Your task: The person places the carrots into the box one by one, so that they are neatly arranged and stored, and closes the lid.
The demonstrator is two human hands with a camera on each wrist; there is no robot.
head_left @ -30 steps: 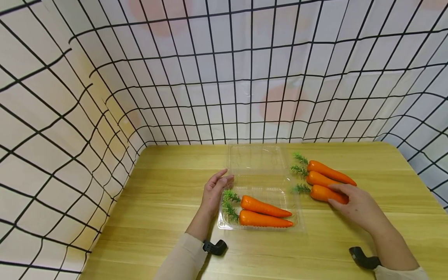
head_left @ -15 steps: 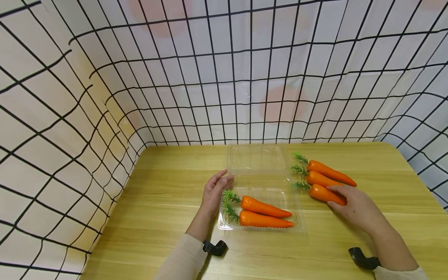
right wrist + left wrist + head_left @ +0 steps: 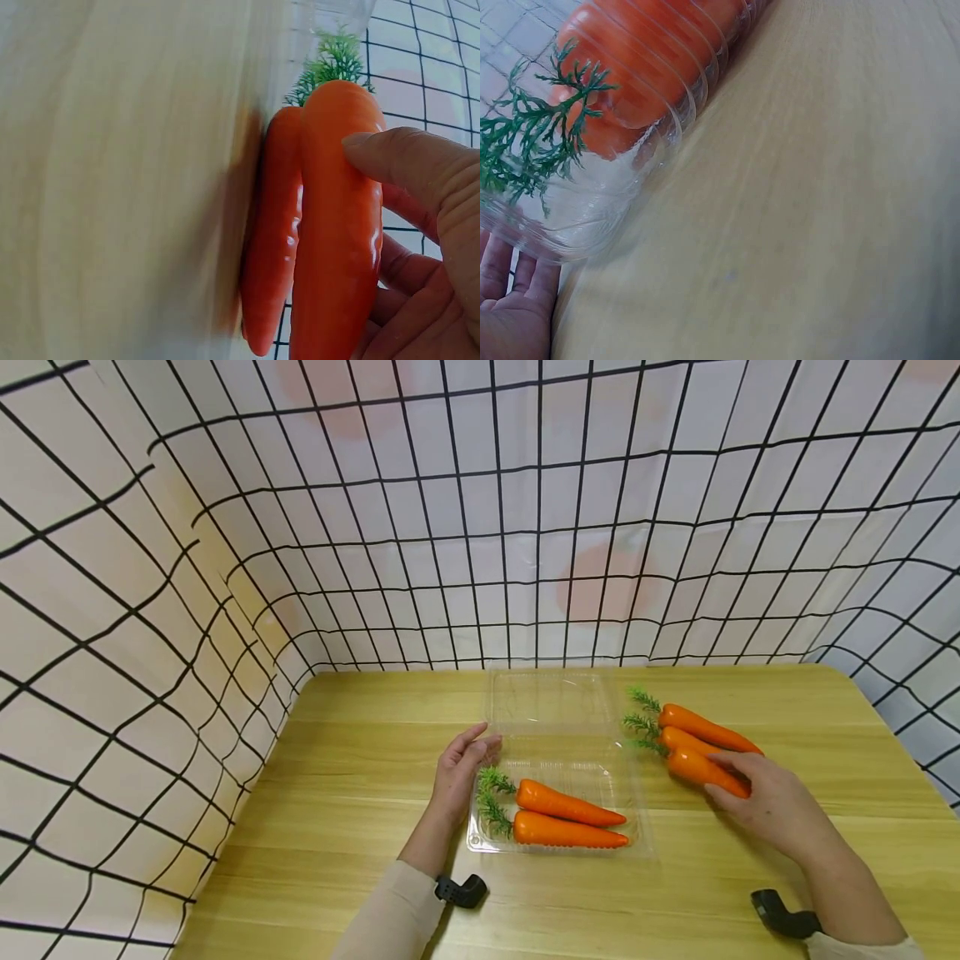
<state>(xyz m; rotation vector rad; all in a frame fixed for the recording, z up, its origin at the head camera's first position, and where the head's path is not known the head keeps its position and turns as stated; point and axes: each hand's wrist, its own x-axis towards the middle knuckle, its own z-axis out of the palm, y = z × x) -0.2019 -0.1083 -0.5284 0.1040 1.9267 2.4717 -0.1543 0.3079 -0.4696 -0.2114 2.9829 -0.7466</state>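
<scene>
My right hand (image 3: 772, 806) pinches an orange carrot (image 3: 696, 767) with green leafy top between thumb and fingers. In the right wrist view the held carrot (image 3: 337, 225) appears raised off the table, thumb on its side. Behind it lie two more carrots, the farther one (image 3: 705, 727) partly overlapped by nothing but the hand's edge. My left hand (image 3: 452, 777) rests with relaxed fingers against the left side of a clear plastic clamshell box (image 3: 475, 842). Inside the box, two carrots (image 3: 570, 829) lie side by side, leaves to the left.
The box's transparent lid (image 3: 551, 700) is folded back flat toward the rear wall. Wood-grain table (image 3: 360, 760) surrounds everything. A white sheet with a black grid (image 3: 465, 527) encloses the back and sides. A black wrist device (image 3: 461, 891) sits on my left wrist.
The carrot in my right hand has first shifted slightly, then risen and tilted, its leafy end now nearer the carrots behind. My left hand and the box have stayed still.
</scene>
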